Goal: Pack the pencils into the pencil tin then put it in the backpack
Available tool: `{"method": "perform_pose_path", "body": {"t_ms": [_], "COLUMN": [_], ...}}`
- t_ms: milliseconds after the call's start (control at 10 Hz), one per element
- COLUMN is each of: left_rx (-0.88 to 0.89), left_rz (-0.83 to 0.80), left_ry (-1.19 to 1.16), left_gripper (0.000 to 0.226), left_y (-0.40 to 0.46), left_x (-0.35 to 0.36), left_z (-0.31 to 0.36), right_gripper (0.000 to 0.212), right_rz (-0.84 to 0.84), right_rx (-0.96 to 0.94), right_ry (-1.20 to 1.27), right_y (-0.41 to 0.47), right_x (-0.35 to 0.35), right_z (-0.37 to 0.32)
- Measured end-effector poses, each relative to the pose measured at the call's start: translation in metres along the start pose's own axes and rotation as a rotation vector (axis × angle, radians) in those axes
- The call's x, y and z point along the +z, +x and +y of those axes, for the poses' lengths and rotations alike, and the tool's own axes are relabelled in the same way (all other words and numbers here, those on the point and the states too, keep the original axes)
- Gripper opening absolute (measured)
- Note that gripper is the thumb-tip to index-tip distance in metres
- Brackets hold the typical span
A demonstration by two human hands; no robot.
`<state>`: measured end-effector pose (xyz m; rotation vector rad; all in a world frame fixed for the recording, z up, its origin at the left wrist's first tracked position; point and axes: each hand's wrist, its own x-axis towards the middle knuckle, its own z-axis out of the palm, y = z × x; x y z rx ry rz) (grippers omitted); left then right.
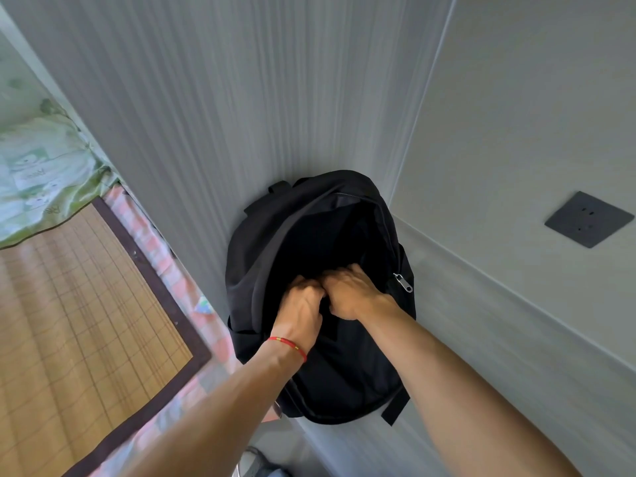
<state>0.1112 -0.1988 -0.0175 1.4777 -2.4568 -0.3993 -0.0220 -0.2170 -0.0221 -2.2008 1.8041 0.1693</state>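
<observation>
A black backpack [320, 294] is propped against the wall beside a bed [86, 304]; both hands, left [303, 304] and right [351, 294], are curled at its open mouth, their grip unclear; no pencil tin is seen.

Black backpack [344, 370], red bracelet [288, 346], green bedding [44, 173]

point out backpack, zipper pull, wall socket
backpack [347, 380], head view, lower front panel
zipper pull [403, 282], head view, metal tab at the opening's right edge
wall socket [589, 219], head view, middle of the dark plate
</observation>
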Motion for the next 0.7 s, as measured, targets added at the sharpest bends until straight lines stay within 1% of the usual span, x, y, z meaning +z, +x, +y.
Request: {"method": "perform_pose_path", "body": {"t_ms": [100, 200, 300, 400, 500, 600, 700], "left_rx": [0.009, 0.012, 0.036, 0.004, -0.077, -0.074, -0.037], "left_rz": [0.008, 0.007, 0.070, 0.057, 0.040, 0.029, 0.069], "left_ry": [-0.002, 0.014, 0.019, 0.165, 0.210, 0.238, 0.025], "left_gripper": [0.044, 0.038, 0.024, 0.042, 0.059, 0.070, 0.062], "left_y": [0.001, 0.003, 0.006, 0.009, 0.006, -0.001, -0.018], "left_x": [0.001, 0.002, 0.003, 0.007, 0.006, 0.010, 0.005], "left_z": [-0.001, -0.002, -0.005, -0.007, 0.004, 0.015, 0.028], "right_gripper": [0.054, 0.058, 0.062, 0.066, 0.065, 0.057, 0.051], "right_rz": [-0.040, -0.089, 0.078, 0.396, 0.435, 0.439, 0.530], "right_rx": [0.028, 0.047, 0.044, 0.039, 0.017, 0.055, 0.134], "right_ry": [0.007, 0.002, 0.073, 0.201, 0.341, 0.552, 0.798], "right_y": [0.002, 0.004, -0.007, -0.033, -0.060, -0.091, -0.126], "right_x": [-0.001, -0.007, -0.005, 0.007, 0.018, 0.022, 0.015], "right_z": [-0.001, -0.004, -0.007, -0.006, -0.002, 0.002, 0.006]}}
